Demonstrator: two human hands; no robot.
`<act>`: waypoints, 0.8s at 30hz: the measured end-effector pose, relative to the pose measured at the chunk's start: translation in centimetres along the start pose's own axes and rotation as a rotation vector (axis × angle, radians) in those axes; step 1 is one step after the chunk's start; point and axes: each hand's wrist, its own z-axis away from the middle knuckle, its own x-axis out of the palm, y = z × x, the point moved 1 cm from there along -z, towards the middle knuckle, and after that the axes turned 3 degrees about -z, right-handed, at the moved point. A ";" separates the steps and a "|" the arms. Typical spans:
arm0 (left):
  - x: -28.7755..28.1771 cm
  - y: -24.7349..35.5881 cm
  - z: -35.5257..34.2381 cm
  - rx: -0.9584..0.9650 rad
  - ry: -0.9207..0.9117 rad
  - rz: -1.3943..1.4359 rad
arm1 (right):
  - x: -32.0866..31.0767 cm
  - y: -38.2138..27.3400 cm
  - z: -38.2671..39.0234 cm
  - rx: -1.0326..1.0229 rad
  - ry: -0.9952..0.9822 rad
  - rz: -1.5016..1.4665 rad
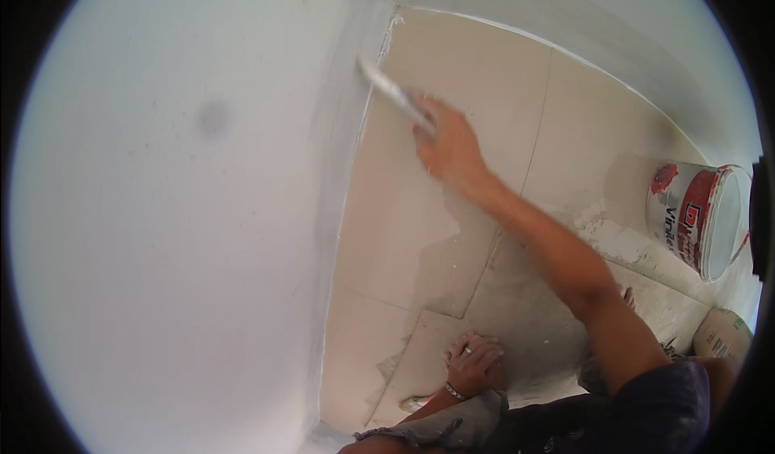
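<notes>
My right hand (448, 139) grips a long, pale brush-like tool (391, 91), blurred by motion. The tool's tip is at the foot of the white wall (186, 228), where it meets the beige tiled floor (436, 58); whether they touch I cannot tell. Low at the centre, my left hand (472, 361), with a ring and a wristband, has bent fingers closed over something I cannot make out, close to my body.
A white and red paint bucket (674, 208) lies or stands by the right-hand wall (646, 18). A beige sack (718, 333) is at the lower right. Toes (626, 297) show beside my right forearm. The floor has grey, patchy areas.
</notes>
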 end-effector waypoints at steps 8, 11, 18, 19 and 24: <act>0.0 -0.1 0.1 -0.001 -0.004 0.000 | -1.5 -4.4 13.4 0.108 -0.365 -0.117; 0.1 0.1 -0.4 -0.015 0.004 -0.010 | -3.1 -2.8 8.4 0.114 -0.131 -0.091; 0.2 0.0 0.0 -0.006 -0.010 -0.043 | -6.7 -2.6 -7.1 -0.084 0.191 0.031; 0.4 -0.1 0.2 -0.011 -0.005 -0.045 | -6.6 -2.8 -8.3 -0.083 0.191 0.035; 0.9 -0.4 1.1 -0.023 0.004 -0.035 | -6.5 -3.4 -11.6 -0.105 0.182 0.125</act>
